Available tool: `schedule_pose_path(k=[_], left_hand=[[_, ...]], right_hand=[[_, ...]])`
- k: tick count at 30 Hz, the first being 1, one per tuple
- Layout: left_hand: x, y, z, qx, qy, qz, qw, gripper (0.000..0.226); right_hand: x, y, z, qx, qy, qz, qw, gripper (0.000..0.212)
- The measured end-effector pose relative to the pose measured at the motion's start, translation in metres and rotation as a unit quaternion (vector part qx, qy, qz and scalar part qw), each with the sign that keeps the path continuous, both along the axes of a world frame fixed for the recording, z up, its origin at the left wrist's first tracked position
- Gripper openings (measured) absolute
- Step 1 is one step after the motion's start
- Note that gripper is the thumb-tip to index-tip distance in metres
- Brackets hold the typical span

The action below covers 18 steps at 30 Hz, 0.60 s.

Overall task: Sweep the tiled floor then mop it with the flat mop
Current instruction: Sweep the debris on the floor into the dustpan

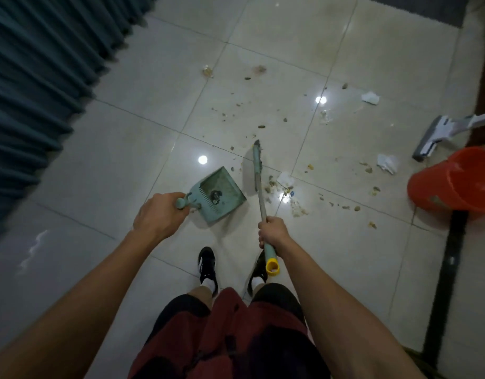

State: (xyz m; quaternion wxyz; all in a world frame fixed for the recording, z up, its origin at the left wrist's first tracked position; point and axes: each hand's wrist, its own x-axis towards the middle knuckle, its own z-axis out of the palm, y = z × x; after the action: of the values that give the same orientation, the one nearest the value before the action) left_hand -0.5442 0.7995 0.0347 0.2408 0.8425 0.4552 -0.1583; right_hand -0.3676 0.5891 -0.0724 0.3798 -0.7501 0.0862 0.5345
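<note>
Glossy pale tiles fill the view from above, with a teal curtain along the left edge and a dark rug at the top right; the person stands at the bottom, black shoes pointing forward.

Left hand is closed around the handle of a teal dustpan, which sits on the floor just ahead of that hand, mouth facing up and to the right; a few dark bits lie inside it.

Right hand is wrapped around the pole of a broom, near its yellow end cap; the pole runs forward from the hand to a narrow teal head, just right of the dustpan.

Crumbs and small scraps are scattered across the tiles ahead and to the right of the broom head; white paper pieces lie further right.

Flat mop rests at the right edge, well apart from both hands, its grey head on the floor; an orange bucket stands just below it.
</note>
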Motion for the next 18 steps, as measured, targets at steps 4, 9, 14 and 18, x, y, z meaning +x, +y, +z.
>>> schedule_pose_path(k=[4,9,14,18], left_hand=[[-0.025,-0.024,0.008,0.006,-0.007,0.088,0.996,0.015],[-0.078,-0.037,0.01,0.011,-0.002,0.182,0.983,0.014],[-0.142,-0.048,0.004,0.019,0.008,0.262,0.965,0.014],[-0.199,-0.055,-0.008,0.015,0.028,0.294,0.955,0.023]], right_hand=[[0.008,0.017,0.005,0.005,0.011,0.1,0.995,0.005],[-0.019,0.048,0.009,0.014,0.028,0.187,0.982,0.007],[-0.061,0.079,0.006,0.018,0.047,0.264,0.963,0.008],[-0.102,0.107,0.0,0.002,0.052,0.309,0.95,0.023]])
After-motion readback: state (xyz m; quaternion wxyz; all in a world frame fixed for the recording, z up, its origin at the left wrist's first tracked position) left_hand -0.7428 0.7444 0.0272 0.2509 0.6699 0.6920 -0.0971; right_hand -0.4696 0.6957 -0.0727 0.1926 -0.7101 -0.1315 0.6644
